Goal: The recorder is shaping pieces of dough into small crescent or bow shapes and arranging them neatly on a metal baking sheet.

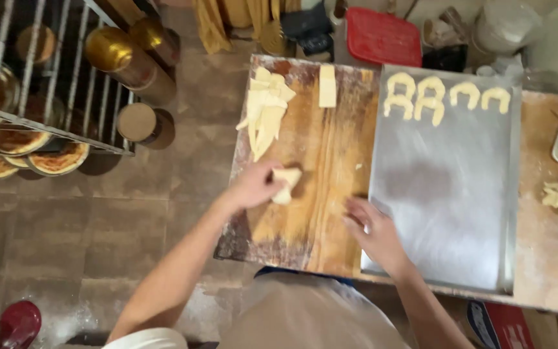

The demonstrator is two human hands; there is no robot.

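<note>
While my left hand (253,186) pinched a dough piece (287,184) mid-board, my right hand (374,234) lay flat and empty at the wooden board (318,161) edge beside the tray (447,187). Tray mostly bare; four shaped dough arches (444,97) along its far edge. Cut dough strips (266,110) sat at the board's far corner.

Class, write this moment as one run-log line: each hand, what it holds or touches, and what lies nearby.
left hand: holds dough piece | right hand: flat on board by tray | tray: four shaped pieces | board: cut dough pile
</note>
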